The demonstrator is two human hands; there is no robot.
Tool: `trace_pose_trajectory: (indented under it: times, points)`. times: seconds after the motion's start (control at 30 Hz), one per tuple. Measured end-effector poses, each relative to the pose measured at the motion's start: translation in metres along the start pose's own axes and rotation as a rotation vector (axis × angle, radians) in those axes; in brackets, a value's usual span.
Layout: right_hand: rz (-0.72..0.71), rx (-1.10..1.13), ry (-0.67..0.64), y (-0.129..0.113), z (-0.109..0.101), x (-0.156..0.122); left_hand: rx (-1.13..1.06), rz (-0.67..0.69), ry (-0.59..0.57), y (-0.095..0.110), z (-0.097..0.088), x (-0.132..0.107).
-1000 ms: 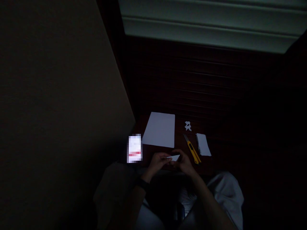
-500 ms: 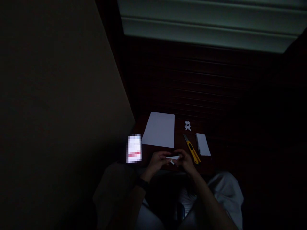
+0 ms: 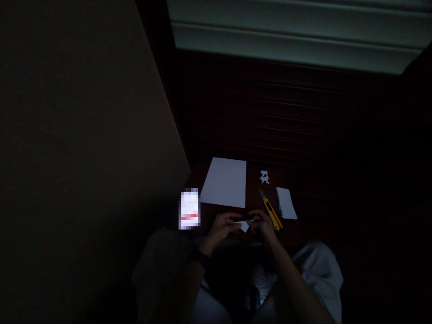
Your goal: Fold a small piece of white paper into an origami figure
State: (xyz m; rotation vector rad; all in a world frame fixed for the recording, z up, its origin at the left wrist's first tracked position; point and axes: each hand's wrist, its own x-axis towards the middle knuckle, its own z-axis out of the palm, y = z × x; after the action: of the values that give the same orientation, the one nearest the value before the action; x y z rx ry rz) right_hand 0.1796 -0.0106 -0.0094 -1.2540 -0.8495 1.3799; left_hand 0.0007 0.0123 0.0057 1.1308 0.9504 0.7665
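Between my two hands, close to the table's near edge, is a small folded piece of white paper (image 3: 245, 226). My left hand (image 3: 224, 226) is closed on its left side, with the thumb lying over the paper. The fingers of my right hand (image 3: 262, 222) pinch its upper right part. A pointed corner of the paper hangs down between the hands. Just right of my right hand lies a yellow utility knife (image 3: 272, 214), its blade pointing away from me. The finer folds are too dark to make out.
A large white sheet (image 3: 225, 183) lies beyond my hands on the dark table (image 3: 216, 212). Torn white paper scraps (image 3: 264, 177) sit at the back right, and a stack of small papers (image 3: 286, 203) at the right. A lit, blurred screen (image 3: 189, 209) is at the left, near the wall (image 3: 101, 135).
The fingers of my right hand have shifted slightly up and right on the paper. More of the paper's lower corner shows now. The things on the table have stayed put.
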Motion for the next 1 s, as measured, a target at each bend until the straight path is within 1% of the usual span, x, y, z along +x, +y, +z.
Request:
trace_pose_trajectory:
  times: [0.13,0.23,0.3,0.4,0.5,0.67,0.83,1.0]
  points:
    - [0.004,0.012,-0.077,-0.002,-0.001,-0.002,-0.012,-0.032,-0.041,0.006,-0.002,-0.002]
    - [-0.043,-0.011,-0.046,-0.003,0.000,-0.004,-0.064,-0.050,-0.054,0.010,-0.002,-0.004]
    - [-0.065,-0.031,-0.036,-0.003,0.001,-0.006,-0.098,-0.037,-0.029,0.009,-0.001,-0.004]
    - [-0.056,-0.052,-0.096,-0.003,0.000,-0.008,-0.118,0.009,0.030,0.005,0.000,-0.003]
    - [-0.046,-0.059,-0.143,-0.004,-0.002,-0.008,-0.119,0.034,0.052,0.003,-0.001,-0.001]
    - [-0.034,-0.090,-0.126,0.000,-0.004,-0.006,-0.079,0.036,0.026,0.003,0.000,0.002]
    - [0.001,-0.142,-0.130,0.003,-0.002,-0.004,-0.032,0.033,0.059,-0.003,0.002,0.006]
    - [0.019,-0.192,-0.124,0.006,-0.001,-0.005,0.034,0.023,0.014,-0.006,0.001,0.005]
